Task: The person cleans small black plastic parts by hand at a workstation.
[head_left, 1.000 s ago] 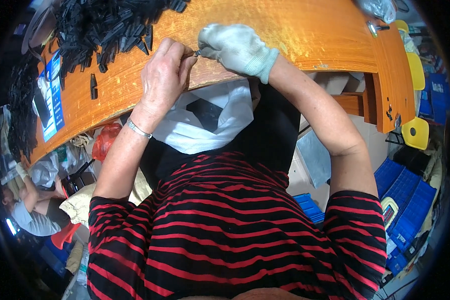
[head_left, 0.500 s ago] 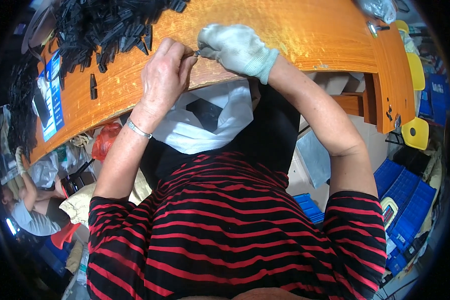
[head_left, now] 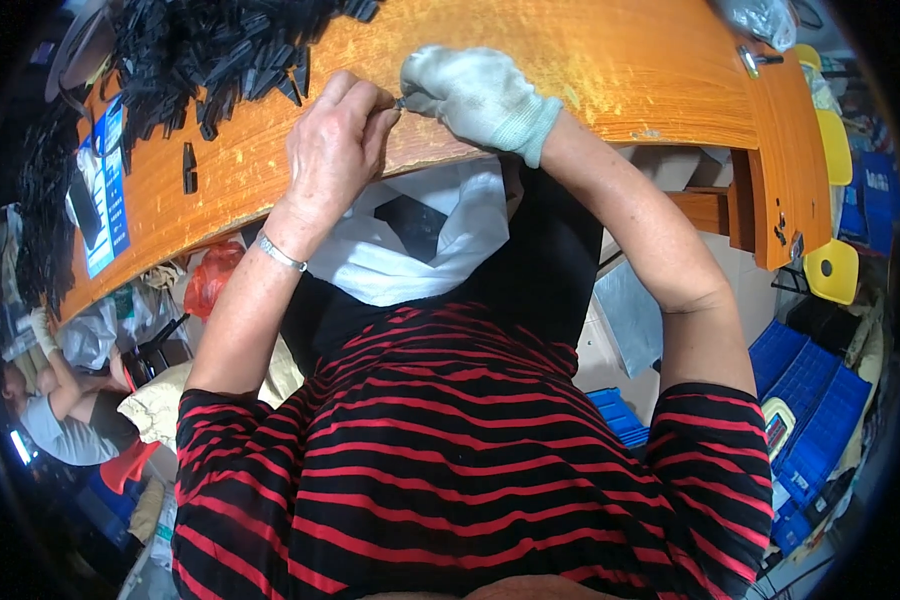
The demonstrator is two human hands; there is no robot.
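Observation:
My left hand point(head_left: 338, 135), bare and with a band at the wrist, is closed in a pinch over the near edge of the table. My right hand point(head_left: 470, 95) wears a pale knitted glove and is curled closed beside it. Between the two sets of fingertips a bit of a small dark piece point(head_left: 400, 103) shows; the fingers hide the rest. To the far left lies a heap of narrow black plastic pieces point(head_left: 220, 70). One single black piece point(head_left: 189, 168) sits apart from the heap, left of my left hand.
The wooden table point(head_left: 590, 70) curves around in front of me. Below its edge a white bag point(head_left: 360, 270) hangs open at my lap. A blue and white printed sheet point(head_left: 110, 205) lies at left. Another person point(head_left: 70, 420) sits at far left. Blue crates point(head_left: 810, 400) stand at right.
Both hands stay close together, shifted very slightly to the right in the picture along with the view. The grip on the small dark piece looks the same.

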